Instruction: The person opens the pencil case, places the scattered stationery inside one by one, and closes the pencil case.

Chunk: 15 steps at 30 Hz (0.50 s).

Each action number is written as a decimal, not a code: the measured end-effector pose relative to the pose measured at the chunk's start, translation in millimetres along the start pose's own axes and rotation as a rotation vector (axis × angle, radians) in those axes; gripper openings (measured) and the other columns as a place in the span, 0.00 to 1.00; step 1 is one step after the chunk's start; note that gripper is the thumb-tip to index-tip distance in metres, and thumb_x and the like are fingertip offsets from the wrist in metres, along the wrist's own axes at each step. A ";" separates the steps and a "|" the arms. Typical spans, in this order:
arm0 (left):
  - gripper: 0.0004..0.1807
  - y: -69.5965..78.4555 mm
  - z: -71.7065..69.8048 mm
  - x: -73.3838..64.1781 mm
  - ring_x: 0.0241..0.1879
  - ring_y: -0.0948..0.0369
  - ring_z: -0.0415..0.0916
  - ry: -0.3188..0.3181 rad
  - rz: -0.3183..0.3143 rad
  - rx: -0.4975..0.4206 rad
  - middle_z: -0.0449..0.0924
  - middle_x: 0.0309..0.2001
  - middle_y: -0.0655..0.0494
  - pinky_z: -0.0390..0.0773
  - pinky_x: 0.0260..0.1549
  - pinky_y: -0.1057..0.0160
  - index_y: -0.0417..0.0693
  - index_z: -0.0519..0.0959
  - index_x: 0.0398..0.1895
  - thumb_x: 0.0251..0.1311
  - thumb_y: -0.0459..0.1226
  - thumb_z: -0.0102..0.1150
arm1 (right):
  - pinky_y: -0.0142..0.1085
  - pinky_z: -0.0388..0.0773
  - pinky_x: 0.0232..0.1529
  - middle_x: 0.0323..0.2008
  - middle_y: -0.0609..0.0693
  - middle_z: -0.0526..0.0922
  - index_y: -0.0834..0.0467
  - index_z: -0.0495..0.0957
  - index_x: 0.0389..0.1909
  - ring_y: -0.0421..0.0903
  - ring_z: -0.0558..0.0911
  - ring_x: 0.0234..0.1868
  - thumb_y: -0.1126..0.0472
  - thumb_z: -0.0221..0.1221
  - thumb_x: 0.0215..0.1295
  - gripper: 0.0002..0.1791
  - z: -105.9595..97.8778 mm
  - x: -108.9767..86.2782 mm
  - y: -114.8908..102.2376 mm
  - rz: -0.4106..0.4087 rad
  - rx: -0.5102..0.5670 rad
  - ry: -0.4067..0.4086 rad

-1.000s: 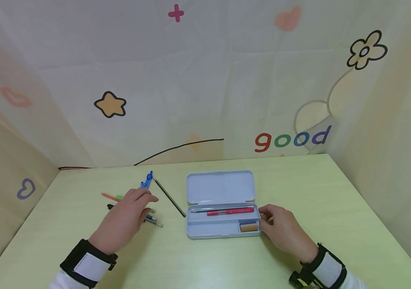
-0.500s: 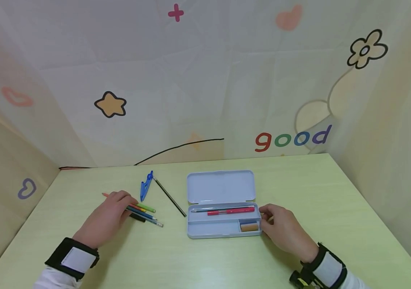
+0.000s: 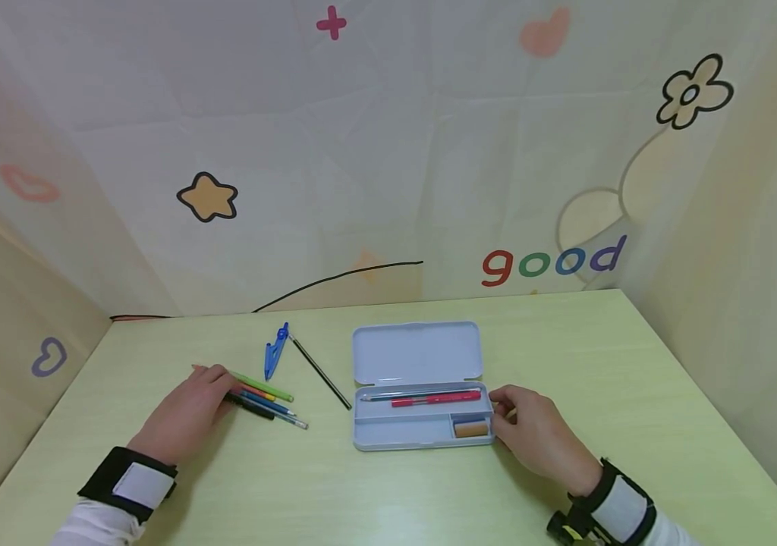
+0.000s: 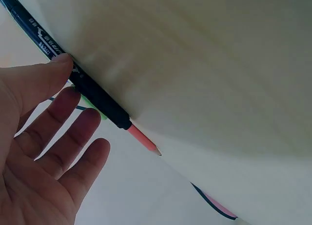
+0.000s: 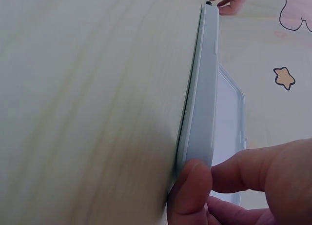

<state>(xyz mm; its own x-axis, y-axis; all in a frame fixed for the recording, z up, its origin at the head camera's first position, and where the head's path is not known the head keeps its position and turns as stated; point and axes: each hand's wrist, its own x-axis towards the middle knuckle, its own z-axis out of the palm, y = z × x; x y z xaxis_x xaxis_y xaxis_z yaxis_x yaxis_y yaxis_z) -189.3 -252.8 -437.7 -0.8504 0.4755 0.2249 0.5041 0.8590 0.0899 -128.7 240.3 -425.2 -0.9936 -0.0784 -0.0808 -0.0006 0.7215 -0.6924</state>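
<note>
My left hand is over a loose bunch of pens and pencils at the table's left. Its thumb lies on a black pen with white lettering, the index finger mostly hidden behind it; the other fingers are spread. Beside it lie a light green pen, a blue pencil and a coral-red pencil. My right hand pinches the right end of an open pale blue pencil case. Inside are a red pen, a slim grey-blue pencil and a tan eraser in a small compartment.
Behind the bunch lies a blue drawing compass. A dark striped pencil slants between it and the case. The case's lid lies back toward the printed curtain behind the table.
My left hand has moved left and toward me, from above the bunch's right part to its left part, uncovering the compass and several pen ends. The right hand and case have stayed put.
</note>
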 end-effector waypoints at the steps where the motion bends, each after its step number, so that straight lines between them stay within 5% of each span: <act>1: 0.13 -1.2 0.7 0.3 0.49 0.48 0.80 0.002 0.004 0.000 0.80 0.46 0.51 0.80 0.57 0.42 0.43 0.84 0.45 0.59 0.26 0.75 | 0.34 0.79 0.31 0.36 0.50 0.80 0.69 0.80 0.58 0.45 0.77 0.35 0.69 0.62 0.70 0.17 -0.1 0.0 0.0 0.000 -0.001 0.000; 15: 0.11 -2.9 1.4 -0.3 0.46 0.52 0.81 -0.019 -0.016 0.015 0.79 0.42 0.54 0.84 0.46 0.46 0.47 0.81 0.38 0.60 0.28 0.75 | 0.35 0.79 0.32 0.37 0.50 0.80 0.69 0.80 0.58 0.45 0.78 0.36 0.68 0.62 0.70 0.17 0.5 0.4 0.7 0.007 -0.001 0.002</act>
<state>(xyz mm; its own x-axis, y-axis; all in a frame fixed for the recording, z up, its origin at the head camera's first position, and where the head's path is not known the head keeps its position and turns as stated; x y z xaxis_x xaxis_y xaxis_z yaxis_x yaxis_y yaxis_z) -190.7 -255.2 -439.3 -0.8612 0.4650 0.2053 0.4881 0.8692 0.0791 -129.1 240.4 -426.0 -0.9938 -0.0719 -0.0845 0.0065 0.7229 -0.6909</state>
